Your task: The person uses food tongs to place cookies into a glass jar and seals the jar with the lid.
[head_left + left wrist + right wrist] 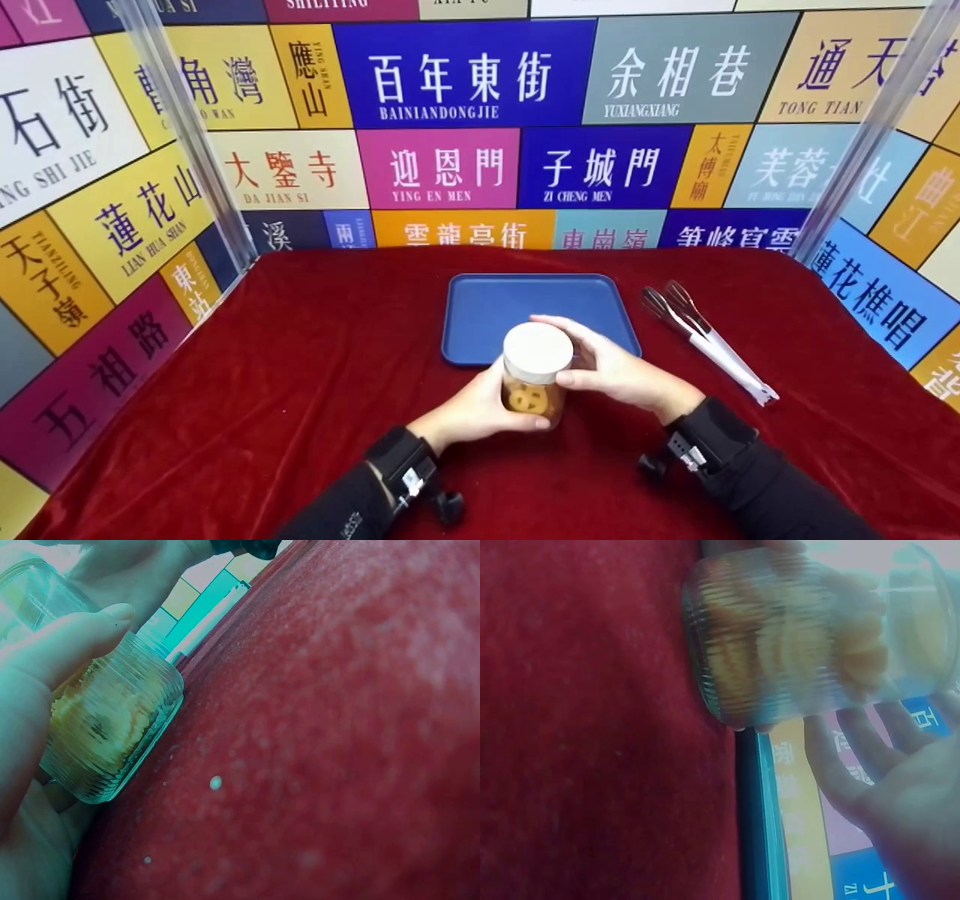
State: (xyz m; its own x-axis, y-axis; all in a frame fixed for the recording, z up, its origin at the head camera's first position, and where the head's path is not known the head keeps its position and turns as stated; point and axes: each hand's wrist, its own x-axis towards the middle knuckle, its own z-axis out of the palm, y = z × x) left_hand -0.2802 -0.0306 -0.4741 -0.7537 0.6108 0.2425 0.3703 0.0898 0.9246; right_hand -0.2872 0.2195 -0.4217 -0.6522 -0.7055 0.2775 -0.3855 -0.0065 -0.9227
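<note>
A clear ribbed jar [555, 405] with a white lid [538, 346] stands tilted slightly at the centre of the head view, in front of the tray. Inside are several round golden cookies [528, 399], one with a smiling face. My left hand [469, 411] grips the jar's body from the left, thumb across the front. On the other side, my right hand [619, 376] holds the lid, thumb at its near right edge and fingers behind it. The left wrist view shows the jar's base [161, 716] close over the red cloth.
Behind the jar lies a blue tray [480, 304] on the red cloth [315, 352]. Tongs [709, 341] with white handles and dark heads rest to the tray's right. Colourful sign panels [465, 75] surround the table, with clear posts at the back corners.
</note>
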